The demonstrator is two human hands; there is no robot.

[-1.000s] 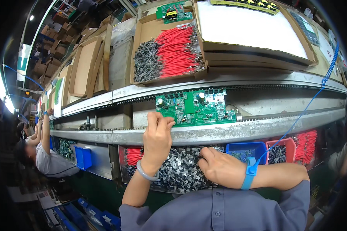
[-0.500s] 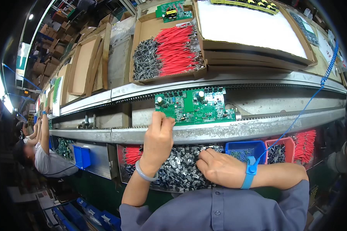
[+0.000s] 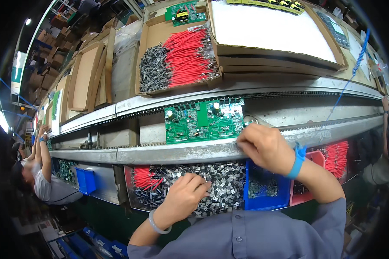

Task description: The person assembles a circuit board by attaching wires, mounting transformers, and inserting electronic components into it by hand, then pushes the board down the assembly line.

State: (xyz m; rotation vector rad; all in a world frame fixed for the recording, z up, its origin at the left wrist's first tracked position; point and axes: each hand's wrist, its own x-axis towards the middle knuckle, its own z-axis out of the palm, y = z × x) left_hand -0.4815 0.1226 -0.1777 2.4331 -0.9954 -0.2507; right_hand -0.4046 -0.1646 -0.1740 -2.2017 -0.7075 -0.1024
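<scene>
A green circuit board [image 3: 203, 122] with capacitors and other small parts spans the two rails of a conveyor in front of me. My right hand [image 3: 266, 146] is over the near rail, beside the board's right end, its fingers curled in and slightly blurred. Whatever sits between those fingertips is hidden. My left hand [image 3: 186, 196] is low over a tray heaped with black three-legged transistors [image 3: 222, 185], thumb and fingers pinched together at the heap. I cannot make out what the pinch holds. Red wire leads [image 3: 146, 178] lie in the tray's left part.
Right of the transistors stand a blue bin [image 3: 266, 196] of small parts and a red bin [image 3: 304, 197]. More red leads [image 3: 335, 159] lie beyond. Across the conveyor are a cardboard box [image 3: 149, 88] of red leads and grey parts, and a foam-topped carton [image 3: 272, 36]. A co-worker [image 3: 47, 181] works at left.
My left hand has dropped from the board's left end to the transistors. My right hand has risen from the heap to the board's right end. The whole view has shifted slightly.
</scene>
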